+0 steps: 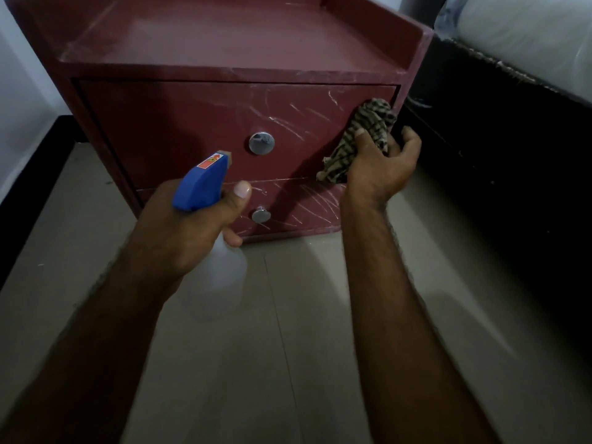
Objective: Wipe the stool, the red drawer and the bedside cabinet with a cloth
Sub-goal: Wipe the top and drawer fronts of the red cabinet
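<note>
A red bedside cabinet (224,43) stands on the floor ahead, its top edged by a raised rim. The upper red drawer (166,129) has a round metal knob (261,142) and white scratches; a lower drawer (307,209) sits beneath it. My right hand (381,165) grips a crumpled checked cloth (365,136) against the upper drawer's right end. My left hand (189,232) holds a spray bottle (205,184) with a blue head and clear body, its nozzle pointing at the drawer front. No stool is in view.
A dark bed frame (499,149) with a white mattress (528,33) stands close on the cabinet's right. White wall with a dark skirting (38,161) runs along the left. Pale floor tiles (288,347) stretch in front of the cabinet.
</note>
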`<state>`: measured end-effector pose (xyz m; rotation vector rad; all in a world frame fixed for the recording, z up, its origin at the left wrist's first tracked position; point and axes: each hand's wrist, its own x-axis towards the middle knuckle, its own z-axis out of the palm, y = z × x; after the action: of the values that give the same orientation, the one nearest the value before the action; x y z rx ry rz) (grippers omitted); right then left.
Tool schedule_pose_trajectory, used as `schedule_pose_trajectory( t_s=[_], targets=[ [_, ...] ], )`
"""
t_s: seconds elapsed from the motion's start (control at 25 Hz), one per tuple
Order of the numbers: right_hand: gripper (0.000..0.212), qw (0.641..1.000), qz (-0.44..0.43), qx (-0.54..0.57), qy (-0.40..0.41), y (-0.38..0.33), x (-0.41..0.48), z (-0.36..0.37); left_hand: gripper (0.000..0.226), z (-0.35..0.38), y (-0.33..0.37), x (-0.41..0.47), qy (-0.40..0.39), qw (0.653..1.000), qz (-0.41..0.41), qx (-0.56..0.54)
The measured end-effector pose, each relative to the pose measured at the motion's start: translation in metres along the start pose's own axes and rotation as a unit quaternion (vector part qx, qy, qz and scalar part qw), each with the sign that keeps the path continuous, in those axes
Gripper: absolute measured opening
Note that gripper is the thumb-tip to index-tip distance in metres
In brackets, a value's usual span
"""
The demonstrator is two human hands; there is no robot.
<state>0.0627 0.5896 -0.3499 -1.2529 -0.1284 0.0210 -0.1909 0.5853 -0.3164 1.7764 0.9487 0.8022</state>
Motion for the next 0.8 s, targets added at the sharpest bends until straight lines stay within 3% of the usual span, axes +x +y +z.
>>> schedule_pose_trajectory(
  t_s=[0.32, 0.6, 0.8],
  targets=[
    [0.062, 0.988, -0.121, -0.056, -0.081, -0.017, -0.029, 0.02, 0.021, 0.004, 0.0, 0.002, -0.005, 1.0, -0.006, 0.018],
    [0.062, 0.995, -0.079, -0.048, -0.028, -0.007, -0.005, 0.0, 0.017, 0.002, -0.001, 0.002, 0.004, 1.0, -0.007, 0.009],
    [0.065, 0.989, -0.097, -0.074, -0.087, -0.005, -0.026, 0.012, 0.019, 0.004, 0.0, 0.002, -0.005, 1.0, 0.0, 0.014]
  ],
)
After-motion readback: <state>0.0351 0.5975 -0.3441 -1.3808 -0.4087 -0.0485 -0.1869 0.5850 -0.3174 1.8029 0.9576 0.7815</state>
